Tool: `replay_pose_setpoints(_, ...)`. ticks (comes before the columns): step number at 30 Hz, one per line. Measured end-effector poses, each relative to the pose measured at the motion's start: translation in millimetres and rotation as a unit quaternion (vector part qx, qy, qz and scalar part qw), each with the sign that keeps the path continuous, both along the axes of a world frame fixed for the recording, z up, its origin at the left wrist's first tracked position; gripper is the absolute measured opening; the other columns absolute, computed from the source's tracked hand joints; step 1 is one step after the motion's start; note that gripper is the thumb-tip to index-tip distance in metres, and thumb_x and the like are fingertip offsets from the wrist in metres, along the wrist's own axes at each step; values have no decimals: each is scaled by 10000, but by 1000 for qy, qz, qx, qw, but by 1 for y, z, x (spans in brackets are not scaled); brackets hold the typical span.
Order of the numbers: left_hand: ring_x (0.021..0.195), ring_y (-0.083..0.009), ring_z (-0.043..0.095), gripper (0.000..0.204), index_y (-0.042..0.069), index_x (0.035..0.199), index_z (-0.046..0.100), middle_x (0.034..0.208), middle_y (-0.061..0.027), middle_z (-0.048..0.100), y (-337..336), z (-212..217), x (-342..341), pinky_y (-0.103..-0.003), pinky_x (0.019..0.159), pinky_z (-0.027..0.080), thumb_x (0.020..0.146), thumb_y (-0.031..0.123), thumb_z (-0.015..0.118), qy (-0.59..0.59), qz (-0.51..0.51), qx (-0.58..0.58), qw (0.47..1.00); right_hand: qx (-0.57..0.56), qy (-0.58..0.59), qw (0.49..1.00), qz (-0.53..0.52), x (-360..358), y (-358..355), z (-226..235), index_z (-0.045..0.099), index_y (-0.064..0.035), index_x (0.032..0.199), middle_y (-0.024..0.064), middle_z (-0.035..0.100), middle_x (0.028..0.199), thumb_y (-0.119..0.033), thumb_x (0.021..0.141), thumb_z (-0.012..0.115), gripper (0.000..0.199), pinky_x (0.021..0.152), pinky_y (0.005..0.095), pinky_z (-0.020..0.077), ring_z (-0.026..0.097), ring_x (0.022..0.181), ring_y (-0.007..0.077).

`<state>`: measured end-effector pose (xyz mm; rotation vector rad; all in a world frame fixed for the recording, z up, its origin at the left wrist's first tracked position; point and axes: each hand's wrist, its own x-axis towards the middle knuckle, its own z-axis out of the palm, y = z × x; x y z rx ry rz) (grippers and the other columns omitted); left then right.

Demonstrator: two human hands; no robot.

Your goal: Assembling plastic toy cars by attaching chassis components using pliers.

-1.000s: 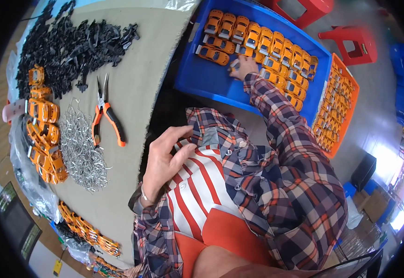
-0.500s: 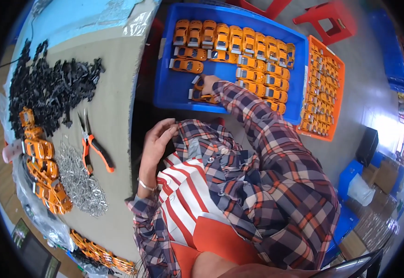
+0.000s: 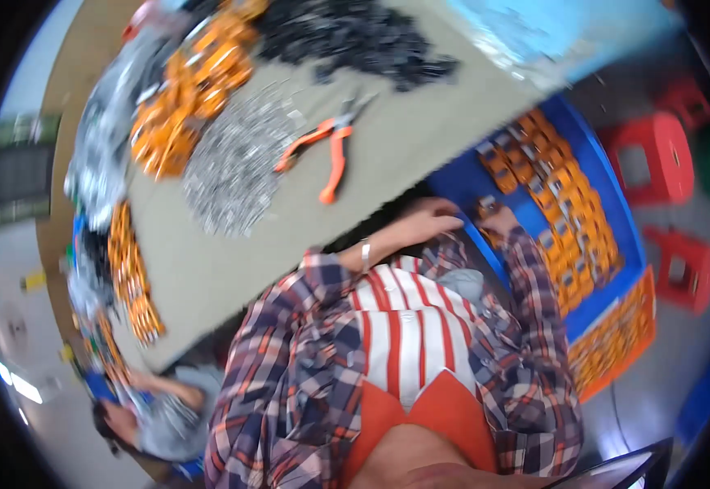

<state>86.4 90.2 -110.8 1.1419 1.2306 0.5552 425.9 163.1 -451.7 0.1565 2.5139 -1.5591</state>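
My right hand (image 3: pixel 499 221) reaches into the blue tray (image 3: pixel 587 138) at its near left side. An orange toy car (image 3: pixel 485 203) lies right at its fingertips; motion blur hides whether the fingers grip it. Rows of orange toy cars (image 3: pixel 571 204) fill much of the tray. My left hand (image 3: pixel 428 220) hangs between the table edge and the tray, fingers loosely stretched out and holding nothing. On the table, pliers (image 3: pixel 340 130) with orange and black handles lie with their handles spread. Beside them is a heap of small silvery metal pieces (image 3: pixel 237 167).
Black plastic parts (image 3: pixel 363 37) are piled at the table's far side, and more orange cars (image 3: pixel 200 81) lie to the left. An orange crate (image 3: pixel 616 342) of cars adjoins the tray. Red stools (image 3: pixel 652 159) stand beyond. Another person (image 3: pixel 171 411) sits at lower left.
The view has swung round, so the table now fills the upper left and the tray sits at right. My right hand stays in the tray; my left remains near the table edge.
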Motion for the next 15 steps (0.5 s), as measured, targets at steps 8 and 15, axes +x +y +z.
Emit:
replay_pose_setpoints(8,1027,-270,535,771,-22,1226,432,1138,-206,530,-3,-42,15,-324,864,434,656,400,735,84,86,54,991,-358,49,719,-594,-107,-5,225,450,-26,1197,108,580,1048,-194,808,629,460,716,347,495,603,828,208)
replay_pose_setpoints(15,1056,-273,513,921,1,1304,301,1171,-194,492,-1,32,31,-306,903,412,595,366,762,-79,146,78,983,-490,250,636,-541,-162,-53,356,301,4,1319,136,451,1236,-134,867,557,538,933,369,400,482,1114,226)
